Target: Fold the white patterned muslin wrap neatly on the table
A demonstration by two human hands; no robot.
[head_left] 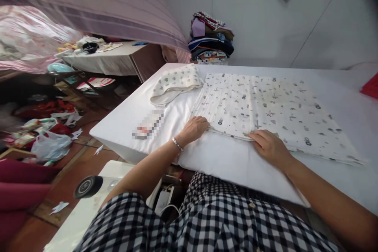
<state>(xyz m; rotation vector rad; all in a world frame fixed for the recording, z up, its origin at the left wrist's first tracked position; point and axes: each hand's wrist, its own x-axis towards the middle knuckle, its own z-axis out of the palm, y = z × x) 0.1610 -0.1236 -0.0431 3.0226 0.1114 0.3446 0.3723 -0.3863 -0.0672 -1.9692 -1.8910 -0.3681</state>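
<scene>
A white cloth with small grey prints [265, 106] lies spread flat on a white padded table [224, 161]. My left hand [193, 128] rests on the cloth's near left corner, fingers together and pressing down. My right hand [268, 145] lies on the cloth's near edge, fingers curled over the hem. A bracelet sits on my left wrist. A second, folded cloth with the same kind of print [174, 83] lies to the left of the spread one, apart from both hands.
A stack of folded clothes [211, 39] stands at the table's far edge against the wall. A red item [370, 86] shows at the right edge. Left of the table are a cluttered floor, plastic bags [50, 145] and a low table [103, 57].
</scene>
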